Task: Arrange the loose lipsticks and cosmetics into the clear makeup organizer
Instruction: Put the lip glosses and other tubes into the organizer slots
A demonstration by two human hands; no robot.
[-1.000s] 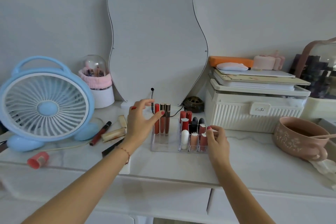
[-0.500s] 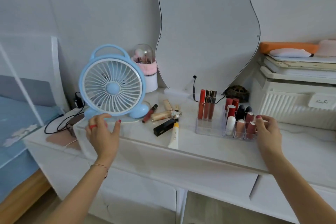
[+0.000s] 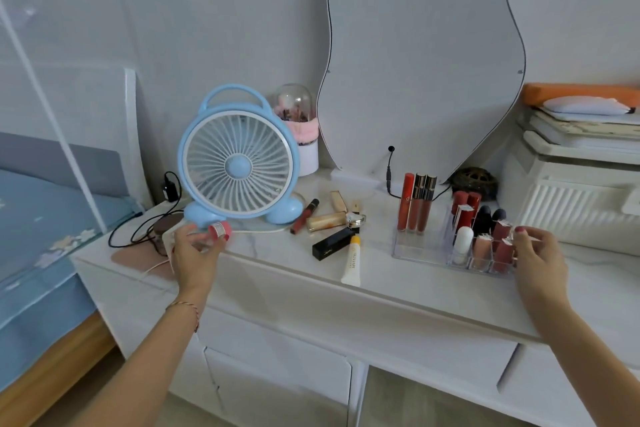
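Note:
A clear makeup organizer (image 3: 415,248) stands on the white dresser top, right of centre, with three tall lip glosses (image 3: 417,202) at its back left and several lipsticks in its right cells. My right hand (image 3: 535,255) rests against the organizer's right end, fingers curled on its edge. My left hand (image 3: 194,253) is at the dresser's left front, in front of the fan, pinching a small pink tube (image 3: 219,229). Loose between them lie a black lipstick case (image 3: 333,243), a white tube (image 3: 352,260), a gold tube (image 3: 325,221) and a dark red lip gloss (image 3: 304,216).
A blue desk fan (image 3: 239,159) stands at the left with its cord and plug trailing beside it. A wavy mirror (image 3: 420,55) leans on the wall behind. A white ribbed storage box (image 3: 575,204) is at the right. A bed (image 3: 38,236) adjoins the dresser's left side.
My view swung left. My left hand left the organizer, reached to the dresser's left front and picked up the pink tube. My right hand stayed on the organizer's right end.

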